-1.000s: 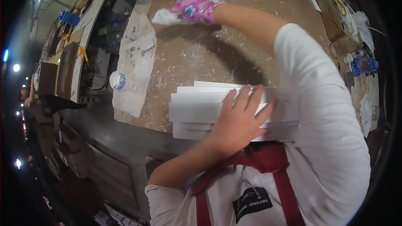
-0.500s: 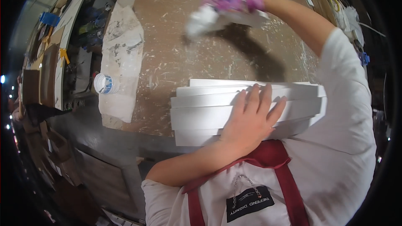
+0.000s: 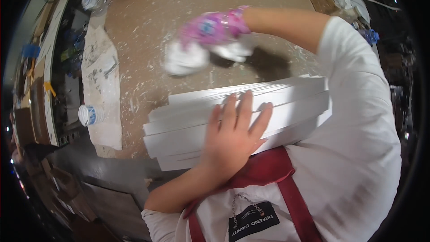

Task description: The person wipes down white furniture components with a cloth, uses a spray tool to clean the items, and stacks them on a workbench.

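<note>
My left hand (image 3: 230, 139) lies on a fanned stack of long white boards or strips (image 3: 174, 136) at the table's near edge. Its fingers are stretched out and spread across the overlapping pieces. Beyond the stack, my right hand (image 3: 210, 29) wears a pink and purple patterned glove and is blurred by motion. Bunched under its closed fingers is a white cloth (image 3: 186, 58), also smeared, with a second white part trailing beneath the wrist. Whether the cloth touches the tabletop I cannot tell.
A brown, paint-flecked table (image 3: 143, 31) spreads ahead. Along its left side lies a stained pale sheet (image 3: 101, 89), with a white and blue cup (image 3: 91, 115) tipped at its edge. A clear plastic container (image 3: 93, 1) stands farther back. Shelving with clutter flanks the left.
My right hand has swept left and closer to the stack with the cloth. My left hand stays spread on the boards. The whole view has shifted, so the scene sits farther left.
</note>
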Demonstrator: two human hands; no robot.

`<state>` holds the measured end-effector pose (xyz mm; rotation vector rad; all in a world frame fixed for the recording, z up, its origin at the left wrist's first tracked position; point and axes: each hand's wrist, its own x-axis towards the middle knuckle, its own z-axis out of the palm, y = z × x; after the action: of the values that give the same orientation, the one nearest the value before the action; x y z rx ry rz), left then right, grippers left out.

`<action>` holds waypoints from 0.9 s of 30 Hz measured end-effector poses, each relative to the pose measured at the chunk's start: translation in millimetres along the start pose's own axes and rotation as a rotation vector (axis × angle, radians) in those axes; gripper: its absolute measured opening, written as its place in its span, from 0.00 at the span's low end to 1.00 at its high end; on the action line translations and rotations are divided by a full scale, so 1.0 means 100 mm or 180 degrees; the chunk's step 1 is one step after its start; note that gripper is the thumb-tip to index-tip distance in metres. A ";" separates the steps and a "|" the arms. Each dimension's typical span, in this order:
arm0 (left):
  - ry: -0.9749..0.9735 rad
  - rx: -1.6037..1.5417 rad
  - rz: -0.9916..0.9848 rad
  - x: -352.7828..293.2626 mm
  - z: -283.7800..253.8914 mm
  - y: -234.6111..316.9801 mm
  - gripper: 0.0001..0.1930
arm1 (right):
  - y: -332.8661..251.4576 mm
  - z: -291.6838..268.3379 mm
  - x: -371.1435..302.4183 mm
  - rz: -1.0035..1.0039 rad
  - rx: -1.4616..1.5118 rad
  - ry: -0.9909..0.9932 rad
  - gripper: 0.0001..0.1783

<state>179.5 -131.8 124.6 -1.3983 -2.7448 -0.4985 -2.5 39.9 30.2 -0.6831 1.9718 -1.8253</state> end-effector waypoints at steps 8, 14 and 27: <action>-0.0236 0.0465 0.0036 0.01 0.02 0.04 0.29 | 0.25 0.05 -0.51 -0.0625 -0.2699 -0.1597 0.23; -0.0282 0.0335 0.0106 0.09 -0.04 0.07 0.29 | 0.28 -0.48 -1.03 0.0729 -0.1020 -0.0954 0.21; -0.1169 -0.0731 -0.0153 0.31 -0.47 0.02 0.38 | -0.36 -0.89 -0.33 -0.0687 -0.3135 0.0997 0.20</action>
<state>156.3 -119.9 174.5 -1.6221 -3.0979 -0.6345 -23.2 129.9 73.0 -0.9265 3.1163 -0.9778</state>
